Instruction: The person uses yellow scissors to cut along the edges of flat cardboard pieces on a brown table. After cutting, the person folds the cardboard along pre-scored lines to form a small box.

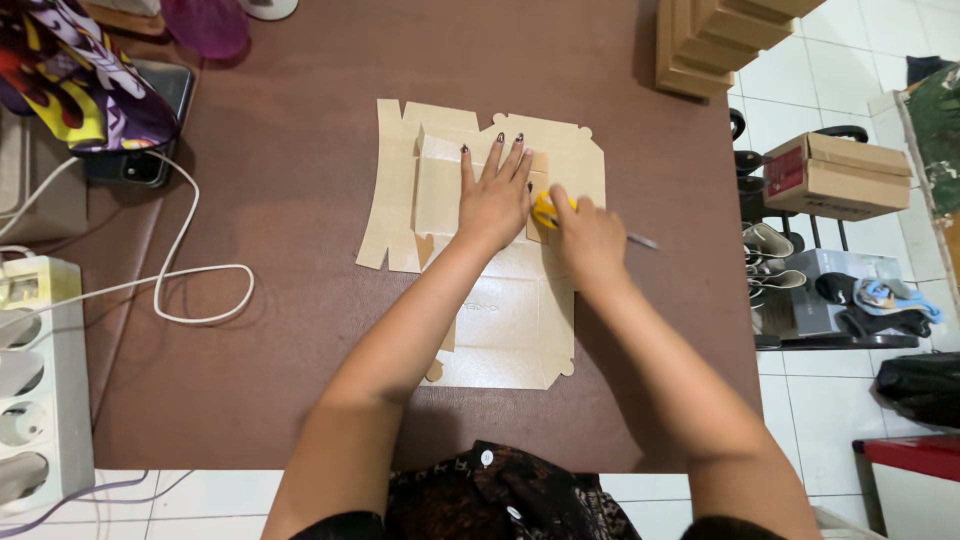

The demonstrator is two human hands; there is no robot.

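A flat, unfolded beige cardboard box blank [400,190] lies on the brown table [290,330]. My left hand [493,195] presses flat on its upper part, fingers spread. Just to its right, my right hand [590,240] is closed around a yellow-handled tool [543,209]; a thin grey tip [645,241] sticks out to the right of the fist. The tool's middle is hidden by my fingers.
A stack of folded cardboard boxes [715,40] stands at the table's back right. A white cable [190,270], a power strip [40,380] and a phone [150,120] lie at the left. Beyond the right edge, a shoe rack [830,290] carries a cardboard box [838,175].
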